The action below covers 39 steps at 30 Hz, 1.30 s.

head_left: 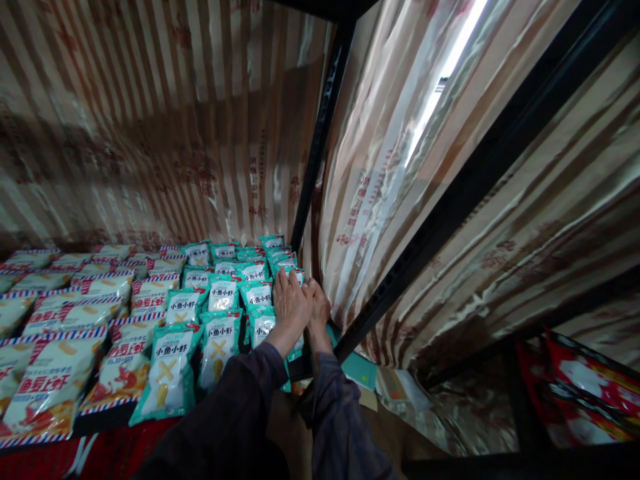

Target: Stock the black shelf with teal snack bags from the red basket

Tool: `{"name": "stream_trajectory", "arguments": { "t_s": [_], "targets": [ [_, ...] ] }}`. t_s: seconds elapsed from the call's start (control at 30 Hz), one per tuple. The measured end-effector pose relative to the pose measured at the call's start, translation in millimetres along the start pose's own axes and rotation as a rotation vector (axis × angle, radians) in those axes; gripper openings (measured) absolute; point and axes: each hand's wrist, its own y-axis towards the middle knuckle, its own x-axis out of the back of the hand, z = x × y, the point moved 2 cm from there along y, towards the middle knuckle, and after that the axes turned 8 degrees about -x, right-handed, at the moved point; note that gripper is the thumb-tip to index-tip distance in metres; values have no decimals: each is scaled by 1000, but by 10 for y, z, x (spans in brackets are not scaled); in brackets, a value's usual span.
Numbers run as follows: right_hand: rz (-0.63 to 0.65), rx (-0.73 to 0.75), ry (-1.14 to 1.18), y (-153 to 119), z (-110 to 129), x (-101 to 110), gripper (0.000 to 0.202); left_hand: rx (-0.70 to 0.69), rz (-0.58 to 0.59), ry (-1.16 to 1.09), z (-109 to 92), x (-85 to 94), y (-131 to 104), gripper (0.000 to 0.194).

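Note:
My left hand (pixel 291 303) lies over the rightmost row of teal-and-white snack bags, its fingers stretched out and touching a snack bag (pixel 301 275). Right beside it, my right hand (pixel 319 308) curls around the right side of that bag. Its fingertips are partly hidden, and most of the bag is covered by both hands. To the left stand more teal snack bags (pixel 220 343) in several rows, leaning back on one another.
Cream snack bags with striped edges (pixel 55 380) fill the left of the shelf. A dark metal upright (pixel 325 127) and a slanting post (pixel 425 247) border the corner. Striped printed sheeting (pixel 150 133) hangs behind. Red packages (pixel 590 387) lie at lower right.

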Motion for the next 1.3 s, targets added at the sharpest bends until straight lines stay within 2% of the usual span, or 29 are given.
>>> {"name": "stream_trajectory", "arguments": {
  "t_s": [0.13,0.27,0.4,0.5,0.63,0.73,1.0,1.17,1.3],
  "targets": [
    [-101,92,30,-76,-31,32,54,-112,-25,-3,3,114,-158,45],
    [-155,190,-33,-297,-20,92,51,-264,-159,-38,25,326,-658,38],
    [-124,260,-118,-623,-7,134,44,-237,-175,-31,184,383,-1238,43],
    [-90,291,-208,-788,-37,132,43,-208,-95,29,341,312,-1446,47],
    [-27,340,-307,-836,-92,105,47,-217,-45,108,469,251,-1449,55],
    [-19,326,-325,-815,-127,87,50,-215,-87,135,507,258,-1407,52],
    [-135,228,-205,-760,-157,-13,54,-275,-239,214,518,260,-1234,41],
    [-122,183,-239,-740,-156,-76,56,-248,-199,204,551,247,-1038,45],
    [-102,181,-312,-737,-154,-103,54,-205,-194,207,604,195,-1022,51]
  ]
}}
